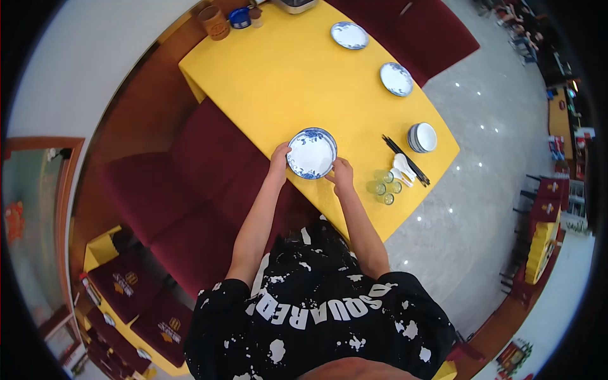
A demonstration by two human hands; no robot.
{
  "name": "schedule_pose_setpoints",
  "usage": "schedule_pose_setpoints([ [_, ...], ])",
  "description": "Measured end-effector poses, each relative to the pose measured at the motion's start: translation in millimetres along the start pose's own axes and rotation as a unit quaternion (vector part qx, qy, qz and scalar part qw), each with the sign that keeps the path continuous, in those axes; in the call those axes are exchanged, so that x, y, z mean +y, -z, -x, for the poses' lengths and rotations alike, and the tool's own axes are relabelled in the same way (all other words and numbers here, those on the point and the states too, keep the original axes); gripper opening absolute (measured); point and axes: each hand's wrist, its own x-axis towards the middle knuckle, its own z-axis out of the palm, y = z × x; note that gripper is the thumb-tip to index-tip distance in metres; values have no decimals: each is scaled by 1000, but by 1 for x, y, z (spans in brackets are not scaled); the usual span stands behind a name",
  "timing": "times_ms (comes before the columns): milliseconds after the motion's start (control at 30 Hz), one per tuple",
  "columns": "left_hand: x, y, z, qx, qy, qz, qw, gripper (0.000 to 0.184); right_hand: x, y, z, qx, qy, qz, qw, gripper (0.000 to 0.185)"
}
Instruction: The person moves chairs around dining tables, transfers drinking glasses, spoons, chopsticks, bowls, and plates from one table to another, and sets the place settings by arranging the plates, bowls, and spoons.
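Observation:
A white plate with blue floral edging (311, 154) is held between my two hands at the near edge of the yellow table (278, 82). My left hand (279, 159) grips its left rim, and my right hand (342, 173) has the lower right rim. Whether another plate lies under it, I cannot tell. Two similar plates, one at the far end (349, 35) and one on the right side (396, 79), rest on the table. Right of my hands are stacked bowls (422, 137), dark chopsticks (415, 166), white spoons (401, 167) and several small glasses (384, 187).
A dark red bench seat (196, 171) runs along the table's left side. Another dark red seat (437, 38) stands beyond its right edge. At the far left corner are a brown container (214, 23) and a blue object (240, 18). Grey shiny floor (481, 139) lies to the right.

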Motion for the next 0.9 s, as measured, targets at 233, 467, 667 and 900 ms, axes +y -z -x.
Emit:
schedule_pose_setpoints([
  [233,46,25,-42,110,-61,-25,992,47,19,-70,-88,-51,90,30,994,50],
  [467,93,63,-134,140,-93,-66,984,36,-54,-171,-149,-9,217,311,925,48],
  [667,109,62,-157,122,-119,12,985,62,-89,-196,-164,-48,259,251,932,74],
  [900,82,56,-149,85,-259,-5,962,67,-92,-195,-165,-83,276,301,909,76],
])
